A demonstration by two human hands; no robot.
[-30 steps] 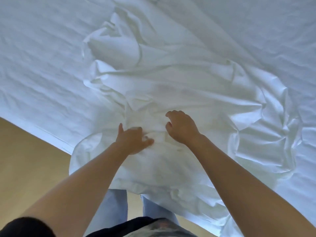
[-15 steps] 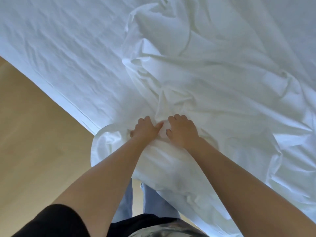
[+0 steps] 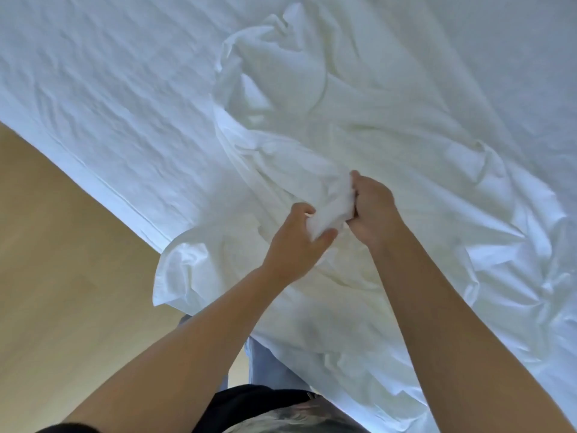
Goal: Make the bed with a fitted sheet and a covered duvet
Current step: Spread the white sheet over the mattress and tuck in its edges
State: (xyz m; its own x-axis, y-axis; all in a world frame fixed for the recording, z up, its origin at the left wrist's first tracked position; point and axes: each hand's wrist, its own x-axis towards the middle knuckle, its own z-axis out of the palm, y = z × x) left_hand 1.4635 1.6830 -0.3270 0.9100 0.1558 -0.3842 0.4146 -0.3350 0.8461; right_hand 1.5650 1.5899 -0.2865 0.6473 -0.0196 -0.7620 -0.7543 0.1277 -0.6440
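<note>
Both grips are closed on one raised fold of the duvet cover point(image 3: 343, 120): my left grip point(image 3: 296, 242) curls round its lower end and my right grip point(image 3: 371, 210) pinches the upper end. Half a second ago they lay side by side, low on the cloth. I see the cover crumpled on the fitted sheet point(image 3: 109, 89), spilling over the bed's near edge.

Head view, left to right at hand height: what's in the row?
Wooden floor → fitted sheet → left hand → bunched fold gripped by both hands → right hand → crumpled loose cloth.
</note>
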